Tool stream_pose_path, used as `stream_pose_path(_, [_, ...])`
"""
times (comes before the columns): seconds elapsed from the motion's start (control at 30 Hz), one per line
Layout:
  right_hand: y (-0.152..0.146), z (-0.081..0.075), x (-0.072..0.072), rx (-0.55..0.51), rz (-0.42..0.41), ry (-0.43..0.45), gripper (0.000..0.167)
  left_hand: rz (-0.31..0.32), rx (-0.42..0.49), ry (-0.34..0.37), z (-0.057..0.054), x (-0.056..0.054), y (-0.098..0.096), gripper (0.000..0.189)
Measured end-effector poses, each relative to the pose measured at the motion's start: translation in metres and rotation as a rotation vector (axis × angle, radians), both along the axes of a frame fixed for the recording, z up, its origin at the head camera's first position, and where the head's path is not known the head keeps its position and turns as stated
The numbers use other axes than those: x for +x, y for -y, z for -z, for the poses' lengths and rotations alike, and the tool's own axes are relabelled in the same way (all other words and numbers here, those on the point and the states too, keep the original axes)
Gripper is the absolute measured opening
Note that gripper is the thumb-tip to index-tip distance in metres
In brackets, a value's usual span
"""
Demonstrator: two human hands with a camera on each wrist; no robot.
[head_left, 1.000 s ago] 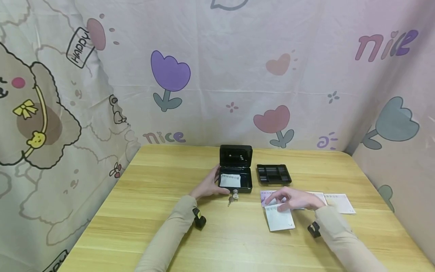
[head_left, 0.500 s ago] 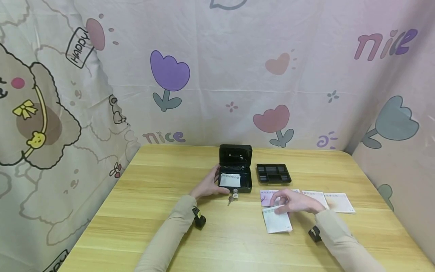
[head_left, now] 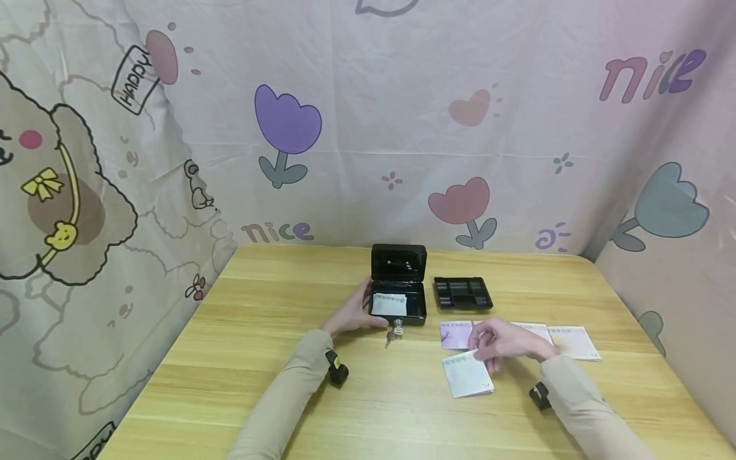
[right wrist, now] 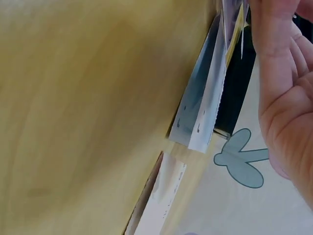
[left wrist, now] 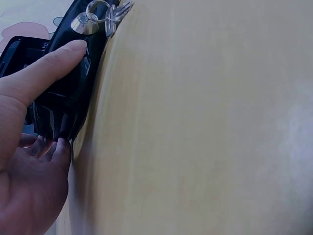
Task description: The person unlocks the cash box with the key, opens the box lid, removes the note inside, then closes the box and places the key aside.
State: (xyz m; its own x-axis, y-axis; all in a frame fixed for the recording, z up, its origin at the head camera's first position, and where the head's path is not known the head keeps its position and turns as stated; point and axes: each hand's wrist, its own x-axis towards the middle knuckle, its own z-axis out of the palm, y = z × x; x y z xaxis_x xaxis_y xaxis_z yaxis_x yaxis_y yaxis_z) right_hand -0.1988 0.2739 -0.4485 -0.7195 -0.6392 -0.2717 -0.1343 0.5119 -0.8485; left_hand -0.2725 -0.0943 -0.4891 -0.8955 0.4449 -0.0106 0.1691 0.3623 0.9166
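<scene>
A black cash box stands with its lid raised; a pale banknote lies inside. My left hand grips its front left corner, thumb on the front by the lock and fingers along the side. Keys hang from the lock on a ring. My right hand, fingers bent, pinches the upper right corner of a pale banknote in front of a row of notes. The purple banknote heads that row at the left. In the right wrist view the fingertips of my right hand are out of frame.
A black compartment tray sits right of the cash box. More pale banknotes continue the row to the right, partly behind my right hand. A printed cloth hangs behind the wooden table.
The pale banknote by my right hand has shifted slightly left and nearer to me. My right hand has slid right, to the note's corner. My left hand stays on the box.
</scene>
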Motion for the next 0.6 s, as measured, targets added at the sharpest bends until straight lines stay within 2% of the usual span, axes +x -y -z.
stream_pose_path(0.2, [-0.0037,0.0017,0.0002,-0.02,0.055,0.047,0.018,-0.002,0.007,0.0,-0.0016,0.0017,-0.0004,0.121])
stream_pose_path(0.43, [-0.0051,0.0041,-0.0011,-0.032,0.03,0.068,0.017,-0.003,0.011,-0.007,-0.0023,0.0017,-0.0002,0.121])
stream_pose_path(0.6, [-0.0046,0.0057,-0.0023,-0.021,0.047,0.078,0.017,-0.003,0.006,0.003,-0.0002,0.0004,-0.0001,0.122])
